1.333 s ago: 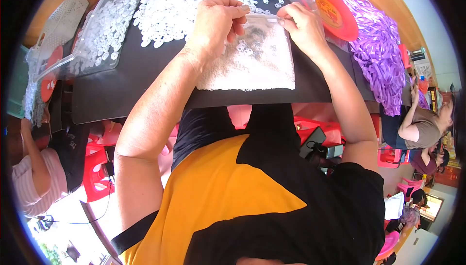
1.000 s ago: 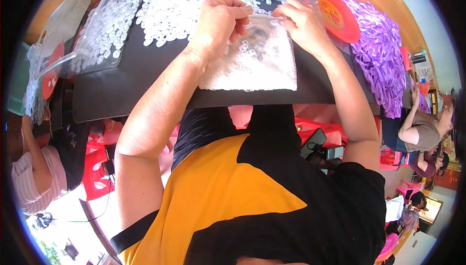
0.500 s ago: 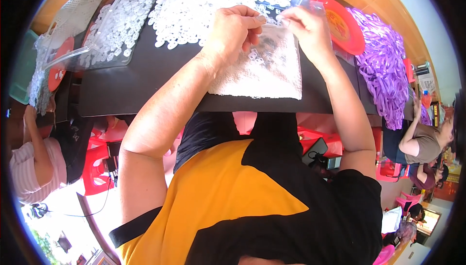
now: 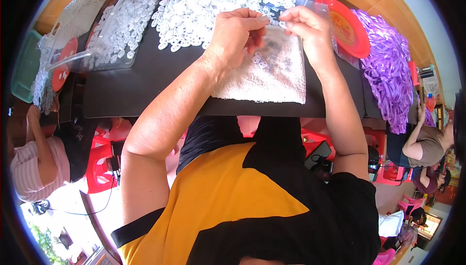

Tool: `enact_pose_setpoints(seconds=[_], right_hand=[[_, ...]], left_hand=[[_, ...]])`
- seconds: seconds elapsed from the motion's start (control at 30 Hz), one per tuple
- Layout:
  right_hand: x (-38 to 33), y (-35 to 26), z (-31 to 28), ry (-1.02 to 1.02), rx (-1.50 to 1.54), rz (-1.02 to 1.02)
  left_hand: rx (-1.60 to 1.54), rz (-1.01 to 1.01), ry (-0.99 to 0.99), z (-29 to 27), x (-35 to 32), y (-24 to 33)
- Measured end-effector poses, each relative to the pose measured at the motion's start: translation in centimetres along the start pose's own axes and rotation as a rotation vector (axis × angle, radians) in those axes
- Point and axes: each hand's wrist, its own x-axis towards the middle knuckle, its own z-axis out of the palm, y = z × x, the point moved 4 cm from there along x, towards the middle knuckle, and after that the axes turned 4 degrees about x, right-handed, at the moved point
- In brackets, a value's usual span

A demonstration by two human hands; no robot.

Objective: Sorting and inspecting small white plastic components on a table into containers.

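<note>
1. The left hand (image 4: 239, 34) has its thumb lying along a bent forefinger; whether those fingers pinch anything cannot be told, since the tips are too small to read.
2. The right hand (image 4: 313, 28), just beside it, has thumb and forefinger nearly together, apparently pinching a small white piece (image 4: 282, 24); the piece is at those fingertips, facing the left fingers across a narrow gap.
3. A white towel (image 4: 257, 83) lies on the dark surface (image 4: 145, 88) below and nearer the body than both sets of fingers, with a few loose white pieces (image 4: 260, 61) on it.
4. For good control, the right fingers would do best to grip the piece lightly by its edge, leaving its face visible.
5. Keeping both sets of fingertips close and above the towel seems wise, as its pile should stop a dropped piece from skidding.
6. The heap of white pieces (image 4: 179, 24) lies left of the left fingers; the wrist should stay clear of it. The red plate (image 4: 361, 49) sits right of the right fingers.
</note>
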Motion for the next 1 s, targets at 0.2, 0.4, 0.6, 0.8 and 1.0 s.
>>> enact_pose_setpoints(seconds=[0.2, 0.4, 0.6, 0.8, 1.0], right_hand=[[-0.5, -0.7, 0.9, -0.038, -0.017, 0.021], [-0.5, -0.2, 1.1, -0.034, -0.053, -0.012], [-0.7, -0.1, 1.3, -0.001, -0.022, 0.033], [-0.8, -0.1, 1.4, -0.013, -0.074, 0.000], [-0.9, -0.6, 1.5, 0.019, -0.134, -0.072]], left_hand=[[0.036, 0.003, 0.013, -0.1, 0.1, -0.2], [0.033, 0.009, -0.001, 0.0, 0.2, -0.4], [0.042, 0.002, 0.001, 0.2, 0.0, -0.4], [0.114, 0.038, 0.000, 0.5, -0.2, -0.3], [0.175, 0.061, 0.016, 0.7, -0.4, -0.3]])
